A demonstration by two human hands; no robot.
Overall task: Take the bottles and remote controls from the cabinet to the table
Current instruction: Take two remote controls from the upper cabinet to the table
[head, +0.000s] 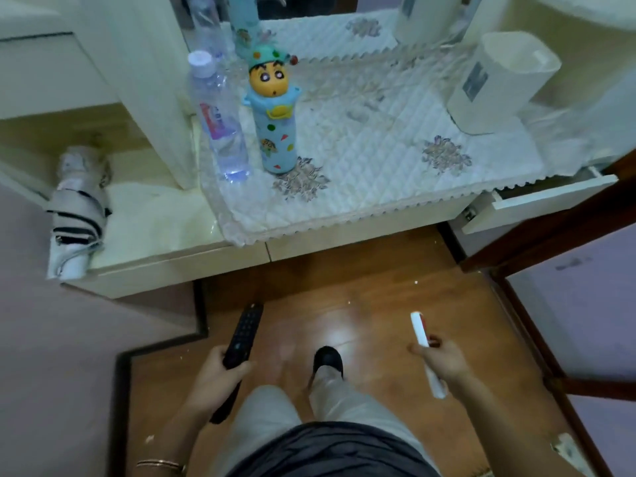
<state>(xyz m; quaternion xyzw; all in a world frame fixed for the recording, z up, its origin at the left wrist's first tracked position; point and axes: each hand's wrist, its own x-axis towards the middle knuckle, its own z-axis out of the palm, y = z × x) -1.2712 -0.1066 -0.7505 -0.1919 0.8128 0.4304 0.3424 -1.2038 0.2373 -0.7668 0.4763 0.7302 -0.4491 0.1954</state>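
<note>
Floor; 2 low hands w/ remotes

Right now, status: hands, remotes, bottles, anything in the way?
Left hand grips black remote. Right hand holds white remote. Clear bottle and cartoon bottle upright on quilted top. Open drawer juts out at right.

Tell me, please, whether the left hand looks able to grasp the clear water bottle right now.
Probably not yet: the left hand grips the black remote, and the clear water bottle stands well ahead on the table.
</note>
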